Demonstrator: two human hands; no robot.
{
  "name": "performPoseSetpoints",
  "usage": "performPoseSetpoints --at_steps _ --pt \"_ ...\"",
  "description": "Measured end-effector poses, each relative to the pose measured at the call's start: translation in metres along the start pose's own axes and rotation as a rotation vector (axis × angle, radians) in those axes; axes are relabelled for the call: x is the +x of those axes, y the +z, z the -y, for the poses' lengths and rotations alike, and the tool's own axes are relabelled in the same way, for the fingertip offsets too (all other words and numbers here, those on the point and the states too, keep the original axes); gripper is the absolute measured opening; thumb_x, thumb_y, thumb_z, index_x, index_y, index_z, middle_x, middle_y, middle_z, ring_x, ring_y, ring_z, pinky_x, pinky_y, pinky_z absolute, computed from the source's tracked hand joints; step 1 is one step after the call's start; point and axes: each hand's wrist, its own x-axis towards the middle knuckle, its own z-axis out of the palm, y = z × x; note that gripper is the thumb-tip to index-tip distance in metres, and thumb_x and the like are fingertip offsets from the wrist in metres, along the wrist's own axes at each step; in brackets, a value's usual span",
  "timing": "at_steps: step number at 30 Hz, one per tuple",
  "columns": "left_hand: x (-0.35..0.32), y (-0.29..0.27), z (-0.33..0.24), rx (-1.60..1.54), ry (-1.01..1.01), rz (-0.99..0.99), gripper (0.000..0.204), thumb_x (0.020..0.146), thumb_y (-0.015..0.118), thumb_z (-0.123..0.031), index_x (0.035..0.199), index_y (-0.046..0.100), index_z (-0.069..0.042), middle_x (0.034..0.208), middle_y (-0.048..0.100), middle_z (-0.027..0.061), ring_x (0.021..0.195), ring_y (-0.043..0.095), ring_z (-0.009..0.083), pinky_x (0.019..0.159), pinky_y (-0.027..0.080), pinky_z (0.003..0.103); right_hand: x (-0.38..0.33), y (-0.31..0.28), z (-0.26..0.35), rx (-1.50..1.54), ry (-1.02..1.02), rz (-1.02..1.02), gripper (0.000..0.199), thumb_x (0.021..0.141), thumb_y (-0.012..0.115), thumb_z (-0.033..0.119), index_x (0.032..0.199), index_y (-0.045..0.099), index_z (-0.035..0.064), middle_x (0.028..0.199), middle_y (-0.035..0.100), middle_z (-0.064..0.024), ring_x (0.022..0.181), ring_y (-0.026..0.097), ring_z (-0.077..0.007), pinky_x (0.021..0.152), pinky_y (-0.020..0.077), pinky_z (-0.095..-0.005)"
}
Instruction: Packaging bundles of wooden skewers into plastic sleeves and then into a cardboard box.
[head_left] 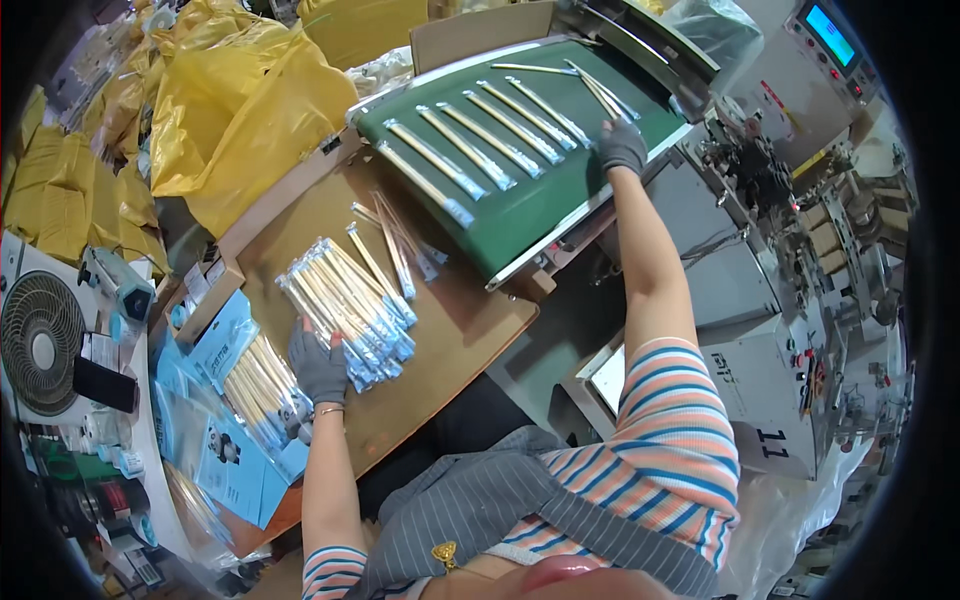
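Observation:
My left hand [318, 368], in a grey glove with bare fingertips, rests against the near left edge of a pile of wrapped chopsticks [345, 300] on the brown table. Its thumb and fingers are spread apart. Stretched out to the far right, my right hand [622, 148], gloved the same way, is over the green conveyor belt [420, 120]. Its fingers curl at the lower ends of slanted chopstick packets [602, 95], and the grip is partly hidden. Several more chopstick packets [505, 125] lie spaced across the belt. Loose sticks [395, 235] lie between pile and belt.
Blue printed pouches [235, 450], some filled with chopsticks, lie left of my left hand. A fan [42, 340] and a dark phone [104, 384] are farther left. Large yellow bags [250, 110] stand behind the table. Machinery with a control panel [830, 40] stands to the right.

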Motion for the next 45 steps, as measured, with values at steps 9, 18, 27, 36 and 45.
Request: performPoseSetpoints --at_steps 9,18,27,36,45 --pt "0.0 -0.001 -0.003 -0.034 -0.005 0.008 0.059 0.09 0.057 -0.037 0.134 0.045 0.001 0.133 0.049 0.0218 0.123 0.046 0.0362 0.105 0.034 0.042 0.033 -0.007 -0.007 -0.349 -0.199 0.24 0.028 0.08 0.054 0.022 0.092 0.07 0.0019 0.097 0.066 -0.0233 0.09 0.064 -0.0378 0.08 0.0504 -0.0452" --pt "0.007 -0.001 -0.004 -0.092 -0.02 0.004 0.055 0.092 0.055 -0.037 0.131 0.047 0.001 0.129 0.052 0.0224 0.121 0.047 0.0377 0.103 0.035 0.043 -0.07 -0.117 -0.003 0.852 0.238 0.788 0.023 0.089 0.048 0.023 0.094 0.063 0.0062 0.068 0.056 -0.0007 0.05 0.051 -0.0093 0.047 0.0431 -0.022" --pt "0.003 0.014 -0.01 0.016 -0.06 -0.137 0.051 0.092 0.054 -0.034 0.126 0.05 0.004 0.125 0.054 0.0253 0.117 0.05 0.0394 0.102 0.037 0.043 -0.076 -0.078 0.075 0.543 -0.523 0.616 0.026 0.089 0.055 0.028 0.093 0.06 0.003 0.066 0.062 -0.0118 0.064 0.063 -0.0226 0.057 0.049 -0.0391" --pt "0.001 0.005 -0.025 -0.029 -0.08 -0.099 0.049 0.091 0.055 -0.031 0.126 0.05 0.004 0.125 0.053 0.0262 0.117 0.049 0.0414 0.102 0.035 0.045 0.01 0.064 0.181 -0.241 -0.998 0.179 0.026 0.086 0.048 0.013 0.108 0.062 0.0104 0.097 0.066 -0.0181 0.086 0.065 -0.0369 0.074 0.0512 -0.047" --pt "0.003 0.003 -0.026 -0.054 -0.137 -0.058 0.05 0.091 0.055 -0.029 0.128 0.05 0.003 0.124 0.052 0.0263 0.118 0.047 0.0411 0.103 0.034 0.045 0.034 0.06 0.275 0.479 -0.726 -0.02 0.022 0.081 0.06 0.026 0.088 0.067 0.0067 0.085 0.068 -0.0157 0.085 0.065 -0.0366 0.075 0.0511 -0.045"
